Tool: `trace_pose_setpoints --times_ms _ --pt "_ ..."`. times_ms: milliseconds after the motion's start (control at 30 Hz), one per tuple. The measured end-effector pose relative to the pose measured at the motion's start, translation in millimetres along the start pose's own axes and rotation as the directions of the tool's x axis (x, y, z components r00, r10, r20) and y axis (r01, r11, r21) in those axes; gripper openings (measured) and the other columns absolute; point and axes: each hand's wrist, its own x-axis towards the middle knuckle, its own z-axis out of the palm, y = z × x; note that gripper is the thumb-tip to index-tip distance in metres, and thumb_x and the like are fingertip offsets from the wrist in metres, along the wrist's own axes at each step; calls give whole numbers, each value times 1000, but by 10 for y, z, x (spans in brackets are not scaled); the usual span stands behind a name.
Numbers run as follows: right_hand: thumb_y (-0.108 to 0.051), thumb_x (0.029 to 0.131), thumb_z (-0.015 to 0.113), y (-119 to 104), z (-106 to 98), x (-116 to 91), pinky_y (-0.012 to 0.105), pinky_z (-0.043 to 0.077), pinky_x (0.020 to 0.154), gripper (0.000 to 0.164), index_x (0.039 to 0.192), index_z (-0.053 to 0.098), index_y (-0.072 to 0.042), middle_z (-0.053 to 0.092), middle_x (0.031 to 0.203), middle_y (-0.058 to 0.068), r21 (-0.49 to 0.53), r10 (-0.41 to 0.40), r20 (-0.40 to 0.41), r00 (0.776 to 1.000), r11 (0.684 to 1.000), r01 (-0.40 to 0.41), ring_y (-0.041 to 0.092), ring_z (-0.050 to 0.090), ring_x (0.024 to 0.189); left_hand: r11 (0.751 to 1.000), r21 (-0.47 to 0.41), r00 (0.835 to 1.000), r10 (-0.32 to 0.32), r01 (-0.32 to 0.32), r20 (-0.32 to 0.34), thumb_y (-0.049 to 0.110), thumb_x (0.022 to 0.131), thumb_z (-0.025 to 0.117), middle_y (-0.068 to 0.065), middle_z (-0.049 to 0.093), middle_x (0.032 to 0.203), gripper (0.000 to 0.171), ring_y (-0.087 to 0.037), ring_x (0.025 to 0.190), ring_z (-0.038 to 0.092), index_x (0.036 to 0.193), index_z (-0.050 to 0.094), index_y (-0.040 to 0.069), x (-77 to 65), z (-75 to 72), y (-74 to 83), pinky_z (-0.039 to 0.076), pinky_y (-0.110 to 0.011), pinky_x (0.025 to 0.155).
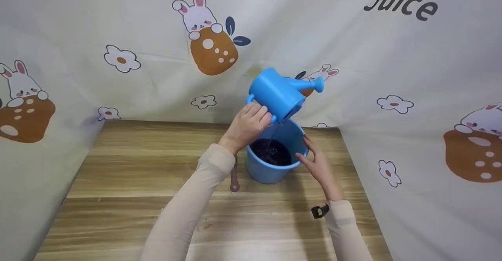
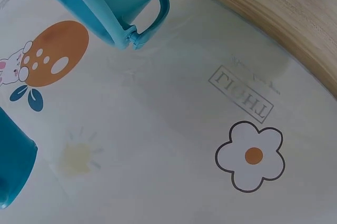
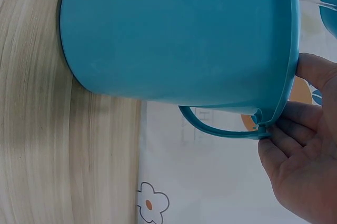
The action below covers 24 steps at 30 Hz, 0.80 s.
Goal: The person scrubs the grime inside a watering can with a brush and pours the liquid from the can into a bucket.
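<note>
My left hand [image 1: 251, 121] grips the handle of a blue plastic watering can [image 1: 276, 92], tipped over a light blue bucket [image 1: 266, 172]. A thin stream runs from the can's top opening into dark liquid [image 1: 270, 152] in the bucket. The can's spout points right. My right hand [image 1: 317, 163] holds the bucket's right rim, thumb over the edge; in the right wrist view its other fingers [image 3: 284, 145] lie by the joint of the bail handle [image 3: 216, 129]. Only part of the can [image 2: 13, 161] shows in the left wrist view, without the hand.
A brown handle with a hole in its end [image 1: 234, 182] lies on the wooden tabletop [image 1: 149, 167], left of the bucket; its other end is hidden. Small crumbs [image 1: 207, 225] dot the near surface. Printed cloth [image 1: 157, 25] hangs behind and along both sides.
</note>
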Motion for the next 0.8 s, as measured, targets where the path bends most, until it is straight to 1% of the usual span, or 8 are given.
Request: trace_pose_setpoints --times_ms 233,467,600,733,800 --pt "-20 92 73 8 -4 7 56 29 117 64 146 45 -1 40 155 18 8 -7 2 1000 1000 7 40 40 143 1000 -16 999 -4 4 34 26 104 53 -5 61 89 22 -21 87 58 92 59 9 25 -31 17 51 -33 91" --pt "-19 91 73 15 -4 -2 56 30 117 64 145 46 0 40 155 19 10 -36 -9 999 999 36 40 39 143 999 -27 997 -19 21 70 29 106 48 -5 62 91 26 -20 88 57 95 60 9 45 -57 35 50 -33 92" --pt "-17 91 73 14 2 -2 57 30 116 62 145 46 2 40 155 20 16 -42 -15 999 999 43 41 39 142 999 -35 998 -29 31 60 30 106 50 -4 62 90 26 -21 87 58 94 60 9 40 -49 39 51 -33 92" --pt "-14 91 73 0 8 -6 57 31 115 62 143 46 5 40 154 23 48 -48 -22 999 998 49 43 42 140 997 -55 998 -46 49 39 29 105 52 -5 62 86 26 -21 85 58 92 61 8 36 -36 41 51 -33 88" --pt "-13 91 73 -8 11 -9 57 33 115 62 143 46 6 40 153 24 62 -53 -27 998 997 55 43 44 138 996 -67 998 -56 58 39 31 104 53 -5 61 86 28 -21 84 57 91 61 8 33 -36 41 51 -32 87"
